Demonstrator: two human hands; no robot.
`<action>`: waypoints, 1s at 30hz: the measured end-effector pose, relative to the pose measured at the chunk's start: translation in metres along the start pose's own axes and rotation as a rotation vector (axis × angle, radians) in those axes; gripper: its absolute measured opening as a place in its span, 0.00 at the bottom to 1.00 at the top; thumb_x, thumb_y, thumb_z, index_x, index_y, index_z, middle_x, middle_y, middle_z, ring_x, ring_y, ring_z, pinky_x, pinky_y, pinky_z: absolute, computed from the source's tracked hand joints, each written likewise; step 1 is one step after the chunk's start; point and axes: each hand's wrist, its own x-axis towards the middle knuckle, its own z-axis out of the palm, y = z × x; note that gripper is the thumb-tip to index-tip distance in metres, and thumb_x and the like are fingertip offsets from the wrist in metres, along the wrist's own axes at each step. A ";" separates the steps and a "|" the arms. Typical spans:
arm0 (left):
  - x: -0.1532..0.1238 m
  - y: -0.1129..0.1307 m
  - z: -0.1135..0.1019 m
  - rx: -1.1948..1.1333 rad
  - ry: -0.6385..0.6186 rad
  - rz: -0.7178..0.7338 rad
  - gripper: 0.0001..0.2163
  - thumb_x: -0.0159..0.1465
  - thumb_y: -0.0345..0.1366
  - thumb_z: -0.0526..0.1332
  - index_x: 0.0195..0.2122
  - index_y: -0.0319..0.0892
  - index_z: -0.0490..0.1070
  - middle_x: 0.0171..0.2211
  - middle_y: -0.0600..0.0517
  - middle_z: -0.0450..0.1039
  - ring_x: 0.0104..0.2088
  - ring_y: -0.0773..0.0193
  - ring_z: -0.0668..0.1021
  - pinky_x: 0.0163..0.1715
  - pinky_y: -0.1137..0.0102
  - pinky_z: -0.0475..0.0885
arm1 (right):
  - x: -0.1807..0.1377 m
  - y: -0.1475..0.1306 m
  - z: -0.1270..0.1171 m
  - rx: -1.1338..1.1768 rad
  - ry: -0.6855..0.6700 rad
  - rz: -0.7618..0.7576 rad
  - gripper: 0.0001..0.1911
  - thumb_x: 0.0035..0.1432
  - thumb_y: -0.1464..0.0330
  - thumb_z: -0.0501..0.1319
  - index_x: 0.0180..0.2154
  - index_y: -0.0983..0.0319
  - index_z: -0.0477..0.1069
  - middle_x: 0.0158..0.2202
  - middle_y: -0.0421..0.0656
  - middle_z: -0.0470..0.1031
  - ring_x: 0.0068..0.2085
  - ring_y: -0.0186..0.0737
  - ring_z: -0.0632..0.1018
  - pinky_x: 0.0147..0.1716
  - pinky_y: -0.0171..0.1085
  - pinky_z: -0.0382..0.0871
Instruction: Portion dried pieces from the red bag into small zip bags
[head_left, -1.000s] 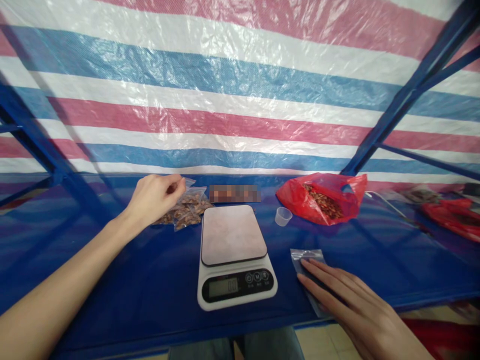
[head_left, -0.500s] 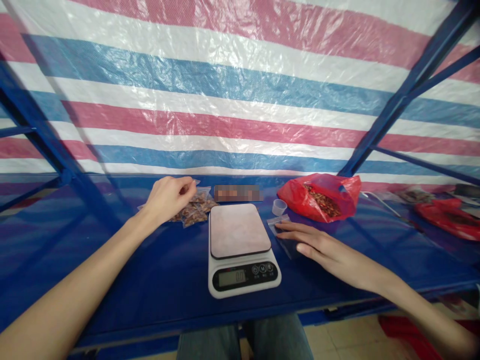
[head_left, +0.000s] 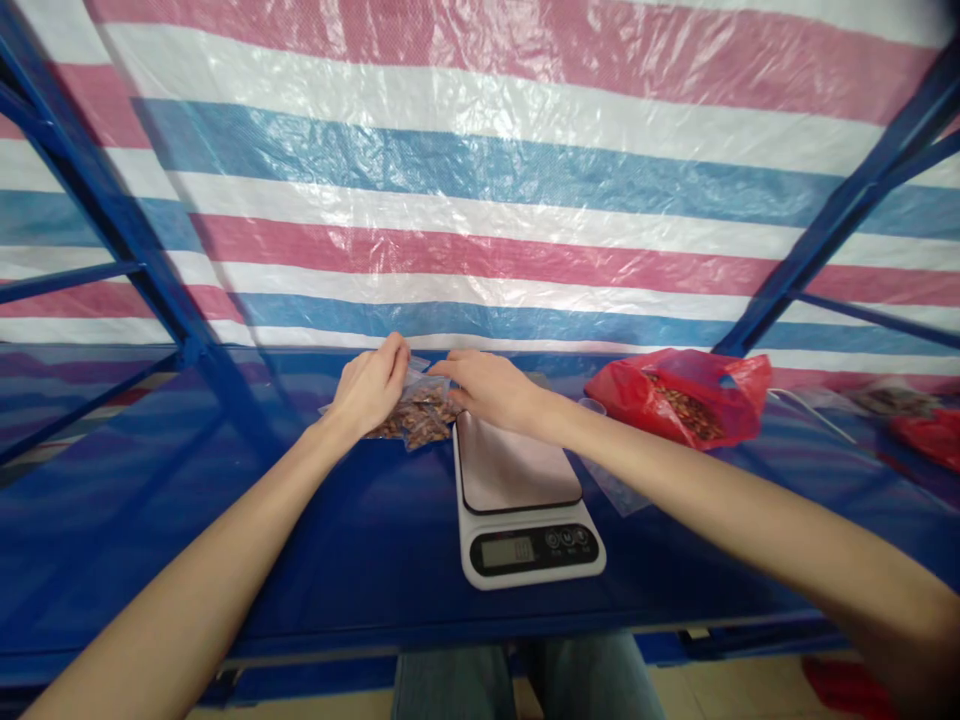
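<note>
My left hand (head_left: pixel 373 388) is closed, its fingers pinched at the clear top of a small zip bag. Beneath and beside it lie several filled zip bags (head_left: pixel 427 412) with brown dried pieces inside. From the other side my right hand (head_left: pixel 495 388) reaches over the back of a white kitchen scale (head_left: pixel 517 470). Its fingers stretch toward the same bags, thumb apart, with nothing seen in them. The scale's display (head_left: pixel 507 551) appears to read zero. A flat clear zip bag (head_left: pixel 624 492) lies right of the scale, partly under my right forearm.
An open red plastic bag (head_left: pixel 611 385) of brown pieces stands at the back right. A small clear cup (head_left: pixel 592 406) is mostly hidden by my forearm. Blue metal posts (head_left: pixel 817 240) frame the blue table (head_left: pixel 360 560), with a striped tarp (head_left: pixel 480 240) behind.
My right hand has left the flat zip bag and crossed leftward over the scale to the filled bags. My left hand stays at those bags. The view has shifted left.
</note>
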 end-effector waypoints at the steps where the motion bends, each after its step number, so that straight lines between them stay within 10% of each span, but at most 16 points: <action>1: 0.000 0.000 -0.001 -0.011 0.026 -0.007 0.16 0.77 0.43 0.43 0.47 0.46 0.69 0.32 0.49 0.78 0.37 0.48 0.82 0.36 0.64 0.63 | 0.013 0.003 0.005 -0.016 -0.026 0.001 0.19 0.68 0.75 0.64 0.59 0.62 0.78 0.53 0.52 0.83 0.53 0.54 0.82 0.52 0.46 0.74; 7: -0.001 0.004 0.000 -0.055 0.037 0.031 0.13 0.77 0.42 0.46 0.45 0.46 0.68 0.33 0.49 0.77 0.37 0.51 0.81 0.38 0.64 0.66 | 0.045 0.013 0.028 0.189 -0.204 0.005 0.10 0.63 0.62 0.73 0.39 0.63 0.84 0.34 0.46 0.83 0.35 0.46 0.81 0.39 0.40 0.71; 13: -0.003 -0.003 0.011 -0.270 0.036 0.199 0.16 0.77 0.47 0.49 0.51 0.43 0.70 0.45 0.45 0.77 0.48 0.52 0.79 0.51 0.59 0.72 | 0.045 0.015 0.030 0.336 0.076 0.063 0.17 0.61 0.77 0.64 0.21 0.60 0.71 0.22 0.39 0.71 0.25 0.36 0.69 0.33 0.38 0.63; 18: 0.000 0.010 0.016 -0.492 0.003 0.230 0.25 0.69 0.50 0.65 0.63 0.43 0.71 0.57 0.43 0.78 0.57 0.50 0.78 0.57 0.59 0.72 | 0.023 0.037 0.003 0.833 0.339 0.210 0.08 0.61 0.72 0.59 0.30 0.61 0.75 0.28 0.41 0.77 0.32 0.37 0.76 0.33 0.36 0.70; 24: 0.013 0.066 0.024 -0.925 -0.117 0.074 0.17 0.64 0.51 0.70 0.33 0.39 0.81 0.32 0.47 0.83 0.32 0.60 0.80 0.35 0.67 0.73 | -0.024 0.056 0.006 1.349 0.403 0.408 0.08 0.60 0.63 0.65 0.39 0.60 0.73 0.35 0.43 0.79 0.32 0.38 0.78 0.32 0.38 0.75; 30: 0.027 0.105 0.025 -1.006 -0.133 -0.012 0.22 0.59 0.53 0.74 0.21 0.40 0.74 0.19 0.51 0.74 0.20 0.69 0.71 0.22 0.71 0.62 | -0.052 0.065 0.003 0.771 0.817 0.349 0.04 0.64 0.67 0.62 0.40 0.59 0.69 0.39 0.43 0.75 0.39 0.39 0.76 0.38 0.38 0.69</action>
